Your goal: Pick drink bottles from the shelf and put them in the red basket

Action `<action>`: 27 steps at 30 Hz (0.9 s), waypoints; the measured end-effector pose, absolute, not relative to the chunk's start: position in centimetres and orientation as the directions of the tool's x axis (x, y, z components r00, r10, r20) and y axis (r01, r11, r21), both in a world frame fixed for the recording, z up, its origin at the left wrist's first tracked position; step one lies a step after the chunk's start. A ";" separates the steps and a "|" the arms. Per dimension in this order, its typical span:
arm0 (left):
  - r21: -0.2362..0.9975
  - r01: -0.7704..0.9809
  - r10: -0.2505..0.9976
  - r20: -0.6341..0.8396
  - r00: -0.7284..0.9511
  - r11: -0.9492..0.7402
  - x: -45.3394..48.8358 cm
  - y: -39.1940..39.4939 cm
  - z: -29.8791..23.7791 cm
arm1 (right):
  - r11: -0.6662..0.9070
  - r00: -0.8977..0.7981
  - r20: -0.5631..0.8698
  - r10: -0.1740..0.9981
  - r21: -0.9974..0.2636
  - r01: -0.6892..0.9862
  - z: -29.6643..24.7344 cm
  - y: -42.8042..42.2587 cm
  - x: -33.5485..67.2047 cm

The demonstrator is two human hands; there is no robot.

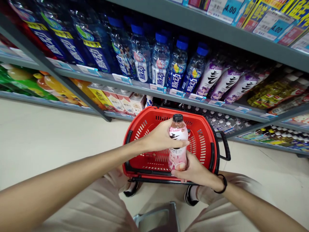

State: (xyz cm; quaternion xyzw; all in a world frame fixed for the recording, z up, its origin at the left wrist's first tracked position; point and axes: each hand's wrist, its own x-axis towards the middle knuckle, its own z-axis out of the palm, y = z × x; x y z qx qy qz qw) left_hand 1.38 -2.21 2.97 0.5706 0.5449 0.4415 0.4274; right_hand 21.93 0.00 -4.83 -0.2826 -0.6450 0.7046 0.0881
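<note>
A pink drink bottle (178, 141) with a black cap stands upright in both my hands, above a red shopping basket (205, 129) on the floor. My left hand (159, 137) wraps round the bottle's upper half from the left. Gripping its base from below and the right is my right hand (193, 170), which has a black band on the wrist. The basket looks empty inside where it shows.
Store shelves (145, 85) run across the view, filled with blue-capped drink bottles (160, 61), purple bottles (227, 80), orange juice bottles (55, 85) and cartons (120, 100). Price tags line the shelf edges. A grey stool (156, 219) shows between my knees on the pale floor.
</note>
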 end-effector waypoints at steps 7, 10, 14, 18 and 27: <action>0.980 0.135 0.985 0.133 0.113 -0.148 0.9 -2.2 3.7 | -0.268 -0.882 -0.304 0.360 -0.939 0.214 -4.8 0.5 22.5; 0.988 0.080 0.988 0.126 0.093 -0.134 1.0 -2.0 4.1 | -0.291 -0.911 -0.257 0.321 -0.943 0.163 -4.9 0.8 22.7; 0.998 0.023 0.996 0.064 0.055 -0.066 1.2 -1.5 3.9 | -0.314 -0.941 -0.213 0.264 -0.941 0.125 -4.8 1.0 22.8; 0.999 0.010 0.999 0.040 0.001 -0.040 1.2 -1.1 3.2 | -0.361 -0.925 -0.238 0.297 -0.924 0.122 -4.6 1.0 22.7; 1.000 -0.014 0.998 -0.010 -0.067 0.009 1.1 -0.8 3.0 | -0.301 -0.865 -0.301 0.401 -0.935 0.186 -4.2 1.3 22.3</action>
